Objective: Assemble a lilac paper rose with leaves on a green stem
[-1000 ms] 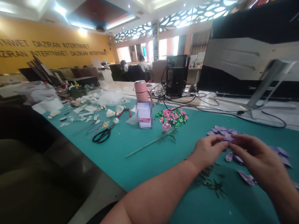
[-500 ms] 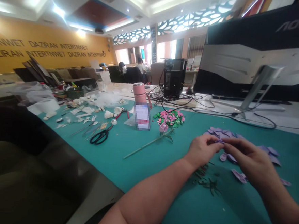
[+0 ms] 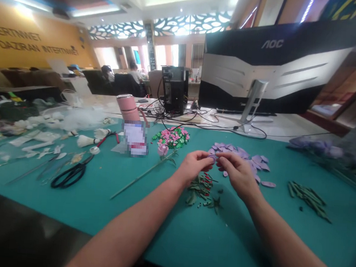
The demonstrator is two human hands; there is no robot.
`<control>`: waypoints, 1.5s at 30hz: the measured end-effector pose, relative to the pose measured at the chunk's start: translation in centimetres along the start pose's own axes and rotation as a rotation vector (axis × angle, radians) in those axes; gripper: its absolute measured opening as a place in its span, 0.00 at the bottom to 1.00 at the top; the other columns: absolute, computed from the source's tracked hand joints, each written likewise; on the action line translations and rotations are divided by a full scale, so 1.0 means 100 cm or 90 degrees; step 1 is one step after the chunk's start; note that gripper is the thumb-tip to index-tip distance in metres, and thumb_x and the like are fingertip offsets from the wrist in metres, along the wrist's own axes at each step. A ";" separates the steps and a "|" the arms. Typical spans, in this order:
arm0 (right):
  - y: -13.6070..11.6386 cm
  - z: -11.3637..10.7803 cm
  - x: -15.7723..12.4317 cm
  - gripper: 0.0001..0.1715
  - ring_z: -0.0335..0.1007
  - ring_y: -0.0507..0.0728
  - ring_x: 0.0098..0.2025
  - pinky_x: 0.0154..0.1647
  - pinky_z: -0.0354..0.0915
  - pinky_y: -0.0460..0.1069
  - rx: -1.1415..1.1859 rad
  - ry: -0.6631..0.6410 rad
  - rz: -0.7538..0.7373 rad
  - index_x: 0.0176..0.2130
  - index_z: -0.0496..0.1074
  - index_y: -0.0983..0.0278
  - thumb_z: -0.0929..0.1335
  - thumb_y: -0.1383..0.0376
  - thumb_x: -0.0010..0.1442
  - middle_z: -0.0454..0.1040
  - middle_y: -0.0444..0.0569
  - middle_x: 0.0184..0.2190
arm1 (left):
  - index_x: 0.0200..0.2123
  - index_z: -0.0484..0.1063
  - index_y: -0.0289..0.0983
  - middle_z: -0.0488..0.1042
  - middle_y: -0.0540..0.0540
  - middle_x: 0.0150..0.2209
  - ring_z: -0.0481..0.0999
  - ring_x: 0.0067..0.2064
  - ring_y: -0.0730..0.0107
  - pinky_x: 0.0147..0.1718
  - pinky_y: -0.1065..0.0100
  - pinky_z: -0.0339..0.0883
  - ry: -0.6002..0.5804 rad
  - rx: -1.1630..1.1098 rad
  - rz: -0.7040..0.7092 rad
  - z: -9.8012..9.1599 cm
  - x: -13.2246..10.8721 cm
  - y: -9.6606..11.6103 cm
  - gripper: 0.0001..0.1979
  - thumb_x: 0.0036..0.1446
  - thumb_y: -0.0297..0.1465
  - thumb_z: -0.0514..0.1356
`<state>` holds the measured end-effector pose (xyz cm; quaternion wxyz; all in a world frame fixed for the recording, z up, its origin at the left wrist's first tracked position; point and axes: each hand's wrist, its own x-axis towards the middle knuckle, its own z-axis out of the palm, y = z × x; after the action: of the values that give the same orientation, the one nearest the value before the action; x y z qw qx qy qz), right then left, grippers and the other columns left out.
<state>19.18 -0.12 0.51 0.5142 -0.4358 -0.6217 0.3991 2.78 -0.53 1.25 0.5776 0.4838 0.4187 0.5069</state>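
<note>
Your left hand [image 3: 192, 168]: fingertips pinching a lilac petal [image 3: 213, 157]
Your right hand [image 3: 238, 173]: fingertips pinching same petal
Beyond fingertips: loose lilac petals [image 3: 240, 153]
Below fingers: green leaves [image 3: 198, 190]

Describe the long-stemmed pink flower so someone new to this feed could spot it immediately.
On the teal mat, go right from the pink bottle to the heap of small pink blossoms. Just below it lies a pink rose, set apart by its long thin green stem.

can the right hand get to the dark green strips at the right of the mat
Probably yes. The right hand, now pinching a small lilac petal, has the dark green leaf strips off to its right on the teal mat, with only one loose lilac petal near the way and nothing standing between.
</note>
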 end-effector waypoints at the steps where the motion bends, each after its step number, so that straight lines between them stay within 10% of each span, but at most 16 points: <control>1: 0.002 -0.001 0.001 0.20 0.72 0.56 0.32 0.33 0.68 0.51 -0.014 0.001 0.004 0.42 0.76 0.64 0.69 0.52 0.56 0.78 0.49 0.31 | 0.37 0.76 0.32 0.77 0.45 0.32 0.75 0.33 0.72 0.37 0.67 0.69 0.009 -0.029 -0.020 -0.003 0.001 -0.002 0.15 0.48 0.35 0.69; 9: 0.020 -0.006 0.001 0.21 0.74 0.61 0.40 0.37 0.69 0.54 -0.169 -0.024 0.010 0.41 0.78 0.62 0.68 0.50 0.57 0.79 0.52 0.37 | 0.36 0.73 0.34 0.78 0.45 0.34 0.76 0.34 0.71 0.36 0.67 0.69 0.042 -0.069 -0.055 -0.017 0.000 -0.007 0.11 0.50 0.32 0.67; 26: 0.022 0.007 -0.013 0.29 0.77 0.58 0.39 0.39 0.74 0.47 0.091 -0.118 0.233 0.45 0.79 0.60 0.78 0.51 0.45 0.81 0.50 0.40 | 0.43 0.75 0.39 0.78 0.47 0.35 0.76 0.38 0.68 0.40 0.67 0.69 -0.077 0.323 0.084 -0.026 -0.038 0.013 0.14 0.54 0.38 0.65; 29: 0.019 0.009 -0.015 0.31 0.77 0.57 0.37 0.37 0.75 0.46 0.138 -0.103 0.270 0.46 0.78 0.61 0.79 0.52 0.43 0.80 0.50 0.39 | 0.38 0.76 0.38 0.78 0.48 0.34 0.75 0.37 0.70 0.40 0.67 0.68 -0.005 0.407 0.171 -0.059 -0.049 0.036 0.11 0.56 0.39 0.63; 35: 0.014 0.002 -0.010 0.29 0.77 0.57 0.36 0.33 0.75 0.44 0.192 -0.038 0.299 0.41 0.79 0.59 0.80 0.54 0.39 0.80 0.49 0.38 | 0.28 0.73 0.36 0.75 0.48 0.28 0.73 0.32 0.70 0.34 0.69 0.66 0.471 0.376 0.208 -0.188 -0.038 0.086 0.12 0.55 0.39 0.61; 39: 0.015 0.004 -0.010 0.24 0.77 0.61 0.39 0.33 0.75 0.45 0.173 -0.046 0.300 0.39 0.81 0.57 0.79 0.53 0.41 0.79 0.52 0.39 | 0.33 0.73 0.35 0.76 0.47 0.30 0.73 0.35 0.69 0.37 0.68 0.66 0.550 0.368 0.190 -0.250 -0.026 0.090 0.10 0.50 0.35 0.65; 45: 0.022 0.002 -0.009 0.24 0.76 0.61 0.39 0.33 0.75 0.46 0.145 -0.031 0.293 0.38 0.82 0.55 0.79 0.50 0.39 0.79 0.54 0.41 | 0.37 0.75 0.33 0.78 0.42 0.37 0.75 0.37 0.65 0.41 0.63 0.67 0.535 0.357 0.160 -0.279 -0.009 0.068 0.14 0.45 0.31 0.69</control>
<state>19.32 -0.36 -1.83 0.4409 -0.4951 -0.4693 0.5833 -25.72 2.49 2.85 0.1426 0.4214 0.6727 0.5913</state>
